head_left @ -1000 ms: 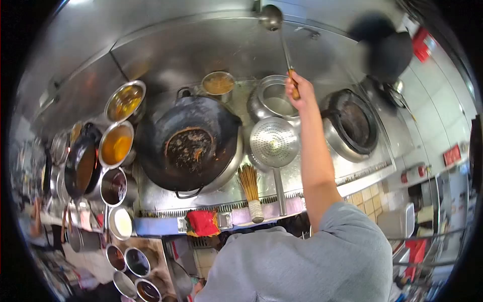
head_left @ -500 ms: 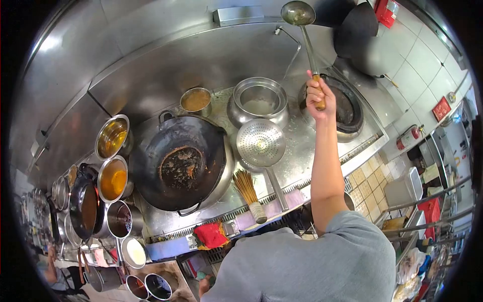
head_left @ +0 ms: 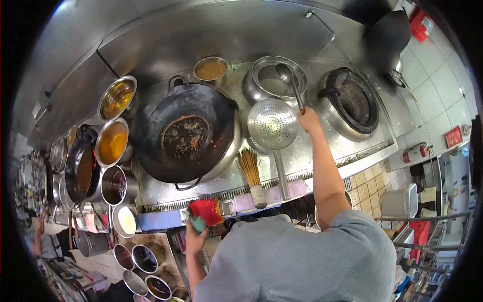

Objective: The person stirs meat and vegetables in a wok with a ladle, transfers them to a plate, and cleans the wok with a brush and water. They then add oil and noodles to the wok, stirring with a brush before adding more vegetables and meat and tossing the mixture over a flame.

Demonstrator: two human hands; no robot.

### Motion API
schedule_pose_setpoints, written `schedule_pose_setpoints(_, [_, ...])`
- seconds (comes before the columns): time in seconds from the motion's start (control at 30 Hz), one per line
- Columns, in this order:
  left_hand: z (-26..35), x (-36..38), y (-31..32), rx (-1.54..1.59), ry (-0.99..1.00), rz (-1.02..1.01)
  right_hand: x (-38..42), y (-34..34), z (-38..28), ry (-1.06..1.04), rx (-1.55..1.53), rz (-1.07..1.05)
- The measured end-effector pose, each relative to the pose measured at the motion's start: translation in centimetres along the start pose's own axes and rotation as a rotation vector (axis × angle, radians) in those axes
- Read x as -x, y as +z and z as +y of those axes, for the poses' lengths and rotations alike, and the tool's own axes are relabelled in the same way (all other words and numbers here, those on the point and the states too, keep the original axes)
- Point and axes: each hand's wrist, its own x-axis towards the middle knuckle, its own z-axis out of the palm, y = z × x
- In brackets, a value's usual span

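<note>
While the right hand (head_left: 309, 121) closes around the handle of the ladle (head_left: 296, 89), the ladle's bowl lies within the mouth of the round steel pot (head_left: 248, 89); whether it touches the pale contents cannot be told. The left hand (head_left: 194, 241), at the near edge of the steel table (head_left: 314, 168), grips a small green item (head_left: 198, 224) against or just in front of the red cloth (head_left: 207, 212). Between the hands, from left to right: the bamboo brush (head_left: 250, 173), bristles pointing away from the person, and the perforated strainer (head_left: 272, 123), its handle toward the near edge. Left of these sits the large black wok (head_left: 216, 118), dark residue and orange bits at its bottom. Beyond the wok, a small steel container (head_left: 210, 69) holds something brownish. Right of the pot stands a burner with a black ring (head_left: 373, 115). Farther left, two steel bowls (head_left: 114, 142) hold amber liquid.
</note>
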Motion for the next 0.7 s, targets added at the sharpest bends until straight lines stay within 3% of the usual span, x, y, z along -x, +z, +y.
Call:
schedule_pose_setpoints(0.03, [2.1, -0.9, 0.5, -0.219, 0.181, 0.06, -1.4, 0.8, -0.2, 0.004, 0.13, -0.018])
schedule_pose_setpoints(0.07, [4.2, -1.8, 0.8, -0.329, 0.154, 0.018, -3.8, 2.2, 0.0, -0.002, 0.13, -0.025])
schedule_pose_setpoints(0.13, [7.0, -3.5, 1.7, -0.526, 0.113, -0.06, -8.4, 4.7, 0.0, 0.053, 0.194, -0.496])
schedule_pose_setpoints(0.2, [6.0, -4.8, 2.8, -0.735, 0.125, -0.08, -9.4, 3.7, -1.9, 0.51, -1.031, -0.519])
schedule_pose_setpoints(0.23, [4.4, -5.5, 3.5, -0.859, 0.151, -0.066, -14.1, 4.9, 0.4, 0.85, -1.465, -0.473])
schedule_pose_setpoints(0.27, [3.7, -6.0, 3.9, -0.93, 0.067, -0.115, -9.2, 1.2, -4.7, 0.868, -1.708, -0.434])
schedule_pose_setpoints(0.3, [3.7, -5.6, 3.5, -0.924, 0.04, -0.093, -9.5, 0.8, -4.5, 0.869, -1.833, -0.553])
schedule_pose_setpoints(0.37, [4.4, -5.2, 2.6, -0.946, 0.144, -0.062, -7.1, -1.0, -6.4, 0.83, -1.924, -0.541])
schedule_pose_setpoints(0.43, [6.8, -4.7, 0.8, -0.885, 0.106, -0.042, -4.9, -3.5, -7.8, 0.861, -2.011, -0.717])
schedule_pose_setpoints(0.47, [7.0, -5.1, 0.4, -0.717, 0.251, 0.102, -3.5, -5.0, -8.8, 0.859, -2.015, -0.704])
schedule_pose_setpoints(0.53, [9.4, -5.6, -1.5, -0.462, 0.518, 0.33, 0.2, -7.5, -11.7, 0.64, -2.039, -0.736])
schedule_pose_setpoints(0.63, [12.4, -8.0, -3.3, -0.42, 0.721, 0.481, 5.6, -10.1, -16.3, 0.647, -2.166, -0.872])
schedule_pose_setpoints(0.67, [12.2, -9.0, -3.4, -0.415, 0.732, 0.482, 7.1, -10.4, -17.4, 0.578, -2.176, -0.865])
schedule_pose_setpoints(0.7, [11.3, -10.4, -2.9, -0.481, 0.649, 0.355, 8.6, -10.7, -18.4, 0.562, -2.177, -0.862])
